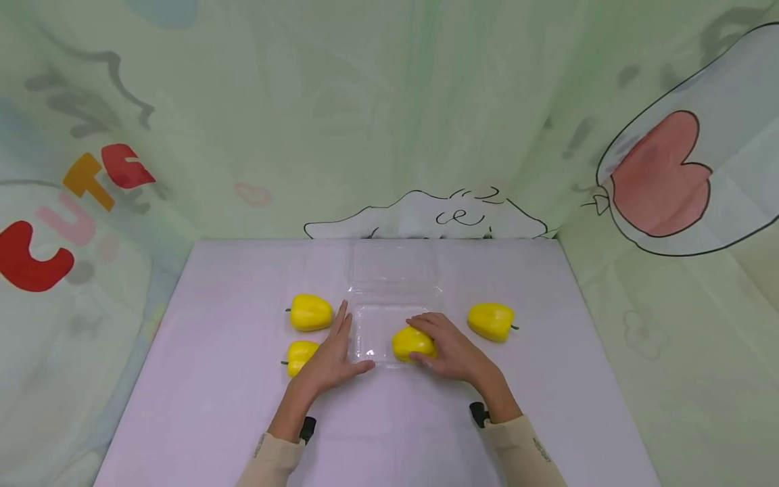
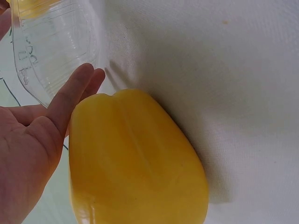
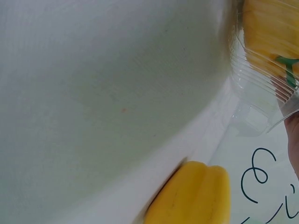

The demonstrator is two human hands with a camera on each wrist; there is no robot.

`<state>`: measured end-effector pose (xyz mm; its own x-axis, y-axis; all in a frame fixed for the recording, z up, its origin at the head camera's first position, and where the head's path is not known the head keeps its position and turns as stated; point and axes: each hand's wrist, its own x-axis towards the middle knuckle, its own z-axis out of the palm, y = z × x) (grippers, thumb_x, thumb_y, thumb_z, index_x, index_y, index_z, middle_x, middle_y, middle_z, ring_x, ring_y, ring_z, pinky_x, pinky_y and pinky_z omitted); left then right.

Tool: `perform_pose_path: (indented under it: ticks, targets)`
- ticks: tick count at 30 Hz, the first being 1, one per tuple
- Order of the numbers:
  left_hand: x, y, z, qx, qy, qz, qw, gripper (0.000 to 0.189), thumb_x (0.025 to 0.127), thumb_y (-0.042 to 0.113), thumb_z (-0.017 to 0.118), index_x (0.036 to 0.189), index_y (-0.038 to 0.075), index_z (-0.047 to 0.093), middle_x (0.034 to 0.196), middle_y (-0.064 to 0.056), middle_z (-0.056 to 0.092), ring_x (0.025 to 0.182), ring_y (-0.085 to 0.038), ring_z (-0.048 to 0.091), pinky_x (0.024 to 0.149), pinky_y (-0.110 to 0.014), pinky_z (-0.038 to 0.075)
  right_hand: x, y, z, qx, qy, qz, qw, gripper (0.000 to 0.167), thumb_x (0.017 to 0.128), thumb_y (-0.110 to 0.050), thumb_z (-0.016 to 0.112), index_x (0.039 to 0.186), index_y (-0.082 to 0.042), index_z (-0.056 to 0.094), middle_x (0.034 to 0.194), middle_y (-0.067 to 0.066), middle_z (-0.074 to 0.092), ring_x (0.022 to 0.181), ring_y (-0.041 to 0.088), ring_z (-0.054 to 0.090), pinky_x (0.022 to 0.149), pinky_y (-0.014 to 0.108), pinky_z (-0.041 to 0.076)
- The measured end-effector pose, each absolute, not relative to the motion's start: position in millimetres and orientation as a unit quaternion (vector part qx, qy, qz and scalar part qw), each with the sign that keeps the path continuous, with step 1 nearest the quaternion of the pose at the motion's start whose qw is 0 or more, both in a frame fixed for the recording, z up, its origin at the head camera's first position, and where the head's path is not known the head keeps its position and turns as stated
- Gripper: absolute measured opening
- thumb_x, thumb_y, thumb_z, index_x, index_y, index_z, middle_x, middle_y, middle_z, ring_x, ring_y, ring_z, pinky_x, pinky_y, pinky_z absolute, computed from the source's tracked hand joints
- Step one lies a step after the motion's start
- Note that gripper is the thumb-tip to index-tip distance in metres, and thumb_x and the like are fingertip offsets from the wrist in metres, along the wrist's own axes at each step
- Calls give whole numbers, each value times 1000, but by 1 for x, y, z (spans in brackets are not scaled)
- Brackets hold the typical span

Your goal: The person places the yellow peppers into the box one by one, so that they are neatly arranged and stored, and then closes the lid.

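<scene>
A clear plastic clamshell box [image 1: 372,331] lies opened on the table, its lid [image 1: 392,264] folded back toward the wall. My right hand [image 1: 453,348] grips a yellow bell pepper [image 1: 408,345] in the right part of the box's base. Through the box wall in the right wrist view, that pepper [image 3: 268,32] shows a green stem. At the left side of the box is my left hand [image 1: 331,358], fingers straight and touching its edge, thumb by the front corner. In the left wrist view, another yellow pepper [image 2: 135,163] sits close beside these fingers.
Left of the box, two yellow peppers, one farther back [image 1: 310,312] and one nearer [image 1: 301,355], lie on the pale cloth-covered table [image 1: 389,433]. The nearer one is partly behind my left hand. One more pepper [image 1: 490,321] lies to the right. Printed curtains surround the table.
</scene>
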<state>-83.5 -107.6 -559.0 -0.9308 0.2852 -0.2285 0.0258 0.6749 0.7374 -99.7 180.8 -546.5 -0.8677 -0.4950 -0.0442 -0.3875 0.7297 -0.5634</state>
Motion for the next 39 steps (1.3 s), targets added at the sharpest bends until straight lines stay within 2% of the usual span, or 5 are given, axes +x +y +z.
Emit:
perform_pose_path:
  ticks: [9,15,20,29,39]
  targets:
    - [-85,-106,-559,87,901,391,165,115,86,39,87,169,3,17,181,0,-10,164,-34,28,127,-53,39,-100,182,-544,-226,923,-294,106,65,95,-35,79,152,-14,57,155,7,57,144,30,52,123,54,46]
    - [-84,-106,-558,85,898,399,165,115,86,37,88,169,2,17,182,-3,-9,164,-35,27,127,-54,38,-99,182,-547,-193,921,-317,115,79,95,-36,80,160,-10,44,158,9,55,143,30,53,124,55,45]
    - [-83,-105,-557,81,897,402,165,115,85,36,89,169,2,17,182,-3,-9,164,-36,26,128,-55,38,-98,183,-547,-174,922,-331,104,84,95,-38,79,164,-14,38,159,6,55,149,33,50,125,58,42]
    - [-82,-105,-558,80,893,410,166,116,85,35,89,169,1,16,181,-3,-10,165,-35,24,128,-54,37,-98,191,-545,-175,918,-351,59,71,95,-37,79,156,-12,51,158,9,58,147,36,53,122,62,44]
    - [-82,-103,-557,79,895,409,163,116,85,34,89,168,-1,17,181,-4,-10,165,-36,25,127,-54,38,-99,203,-535,-163,920,-354,46,63,96,-30,79,152,-15,56,156,9,59,144,37,56,119,63,46]
